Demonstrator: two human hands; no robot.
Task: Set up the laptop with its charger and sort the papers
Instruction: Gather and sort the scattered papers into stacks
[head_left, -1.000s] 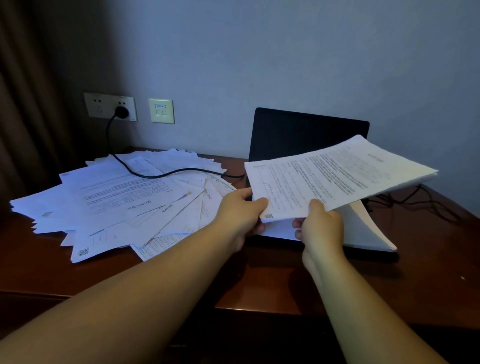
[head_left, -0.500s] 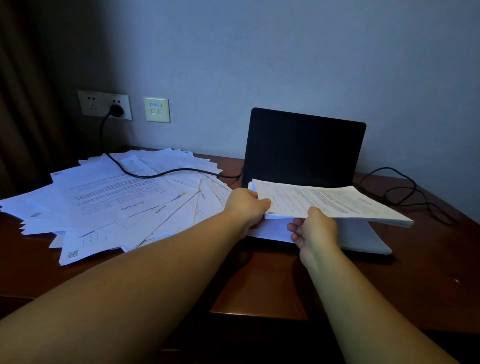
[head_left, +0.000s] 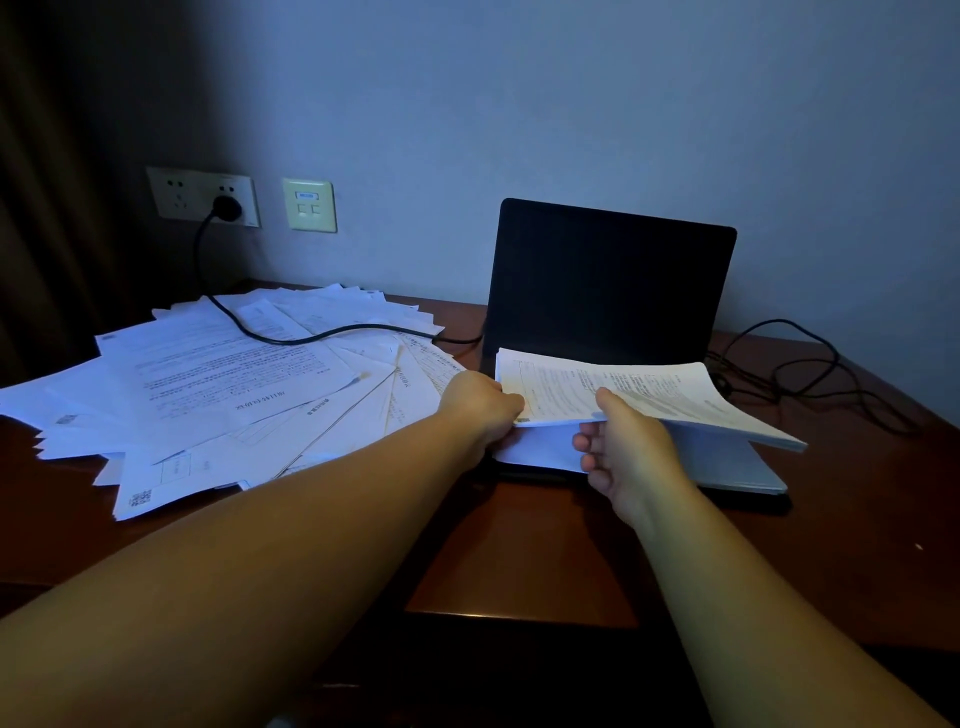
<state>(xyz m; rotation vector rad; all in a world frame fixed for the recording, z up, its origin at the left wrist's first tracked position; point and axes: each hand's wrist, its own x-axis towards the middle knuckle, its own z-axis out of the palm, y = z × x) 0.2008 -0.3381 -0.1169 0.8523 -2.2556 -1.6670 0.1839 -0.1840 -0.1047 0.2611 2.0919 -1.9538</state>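
The held sheaf of papers (head_left: 639, 395) is sitting lower than 1.0 s ago; it was then tilted up over the laptop (head_left: 613, 280) and hiding the lower screen, and it is now lying nearly flat, just above a second stack (head_left: 727, 460) resting on the laptop base; the screen is fully exposed.

The left hand (head_left: 480, 410) is gripping the sheaf's near-left corner, fingers curled round the edge; the right hand (head_left: 621, 449) is pinching the near edge, thumb on top and fingers curled beneath; both hands are closed on the same sheaf.

Key relation: the sheaf's long axis is running from the hands away to the right and rearward; its far end is unsupported and drooping slightly; the lower stack is lying directly beneath it, so the coming move is judged to be a short descent, edges needing alignment; the right hand is nearer the stack's centre.

The loose papers (head_left: 234, 384) are fanned across the left of the desk (head_left: 519, 561), well apart from the sheaf; these are judged unsorted; the charger cable (head_left: 311, 338) is running from the wall socket (head_left: 205, 196) over them toward the laptop; more cable (head_left: 810, 358) is lying coiled at the right.
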